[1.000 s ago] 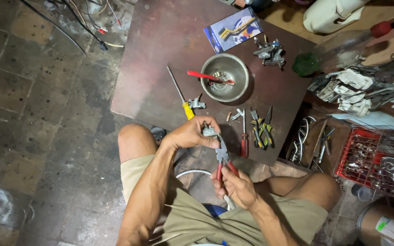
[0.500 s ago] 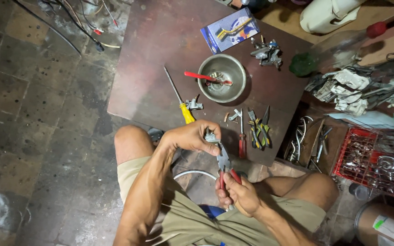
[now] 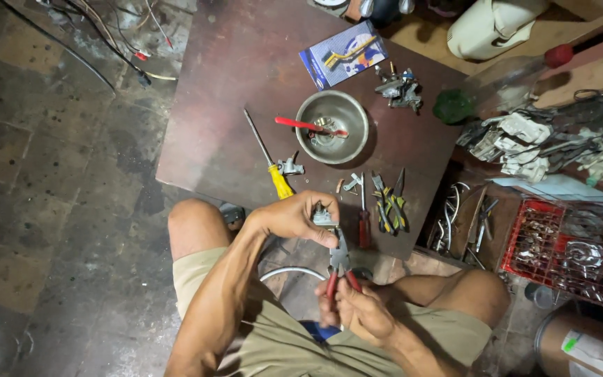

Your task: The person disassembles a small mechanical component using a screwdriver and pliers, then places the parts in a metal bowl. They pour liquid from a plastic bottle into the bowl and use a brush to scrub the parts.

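Observation:
My left hand point(image 3: 292, 218) grips a small grey metal part point(image 3: 323, 218) just off the near edge of a low brown table point(image 3: 232, 105). My right hand point(image 3: 357, 311) squeezes the red handles of a pair of pliers point(image 3: 338, 262), whose jaws bite on that metal part. Both hands are held above my knees, in front of the table. The part's shape is mostly hidden by my fingers.
On the table lie a yellow-handled screwdriver point(image 3: 269, 162), a metal bowl point(image 3: 331, 126) with a red-handled tool, a red screwdriver point(image 3: 363, 216), green-handled pliers point(image 3: 389, 206), small metal parts point(image 3: 399, 89) and a blue card package point(image 3: 343, 54). A red crate point(image 3: 574, 248) stands right; cables point(image 3: 106, 42) lie left.
Both hands with the pliers and the part stayed together; the grip looks the same. The camera view shifted slightly.

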